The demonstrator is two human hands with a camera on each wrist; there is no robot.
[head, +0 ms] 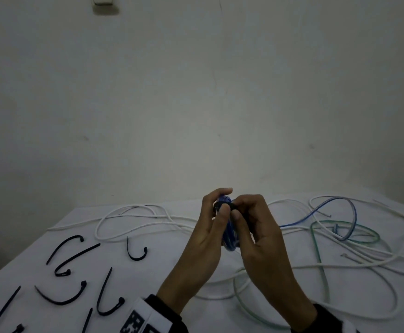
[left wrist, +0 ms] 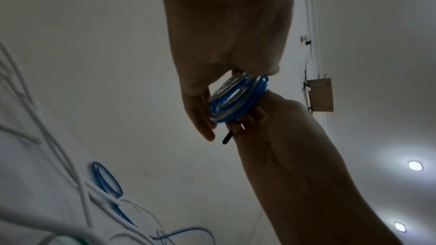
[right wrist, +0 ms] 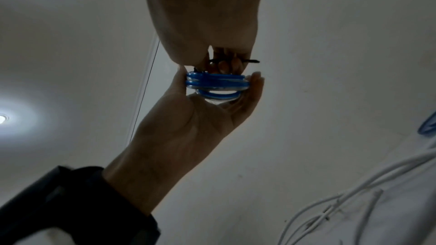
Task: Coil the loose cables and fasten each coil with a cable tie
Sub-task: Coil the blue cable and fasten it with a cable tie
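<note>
Clearly, both hands were raised above the middle of the tabletop and met on a small blue coil: the left hand cupped it with fingers curled round the loops, while the right hand pinched a black cable tie wrapped over the coil's top. To do this step well, I judged the left hand should keep the loops squeezed flat while the right fed the tail through the head and pulled it snug. Spare ties lay toward 8 o'clock of the hands, loose white cables toward 10 and 3 o'clock, and a green cable toward 4; the tabletop's left edge ran out past the ties, so open room lay mostly in the air above
</note>
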